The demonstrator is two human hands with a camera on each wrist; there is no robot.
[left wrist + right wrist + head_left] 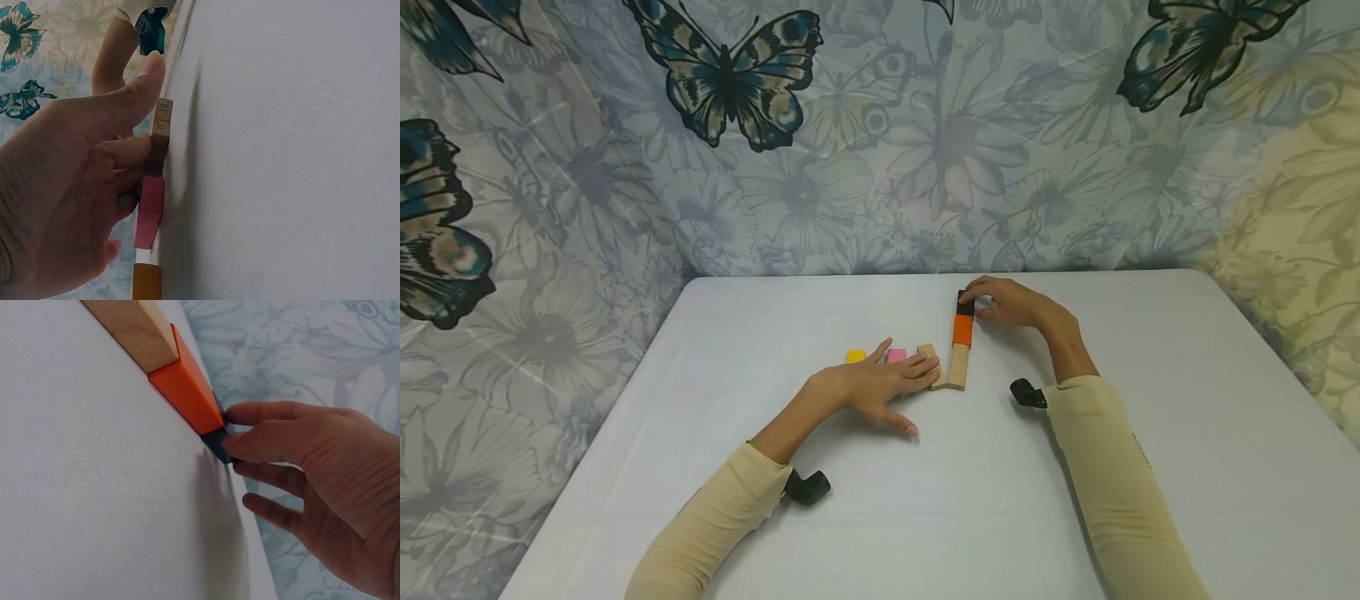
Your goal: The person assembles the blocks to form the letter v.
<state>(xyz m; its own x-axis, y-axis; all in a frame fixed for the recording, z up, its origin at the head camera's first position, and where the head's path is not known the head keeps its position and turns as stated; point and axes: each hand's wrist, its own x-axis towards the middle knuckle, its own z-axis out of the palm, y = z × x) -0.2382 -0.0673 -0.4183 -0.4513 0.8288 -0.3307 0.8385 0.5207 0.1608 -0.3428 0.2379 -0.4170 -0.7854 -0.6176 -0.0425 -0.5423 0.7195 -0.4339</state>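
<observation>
A black block [966, 307] sits at the far end of a line, end to end with an orange block [962, 330] and a plain wooden block [957, 367]. My right hand [1009, 302] pinches the black block between thumb and fingers; the other fingers are spread apart in the right wrist view. Left of that line lies another wooden block [927, 351], which shows printed digits in the left wrist view. My left hand [883, 386] reaches over it with spread, fairly straight fingers touching it. Partly behind the left hand are a pink block [896, 355] and a yellow block [856, 356].
The blocks lie on a white-covered table [880, 533]. Patterned cloth [880, 183] with butterflies and flowers hangs behind the table's far edge and along its left side. A black device [807, 487] sticks out from the left sleeve, and another black device [1027, 393] from the right sleeve.
</observation>
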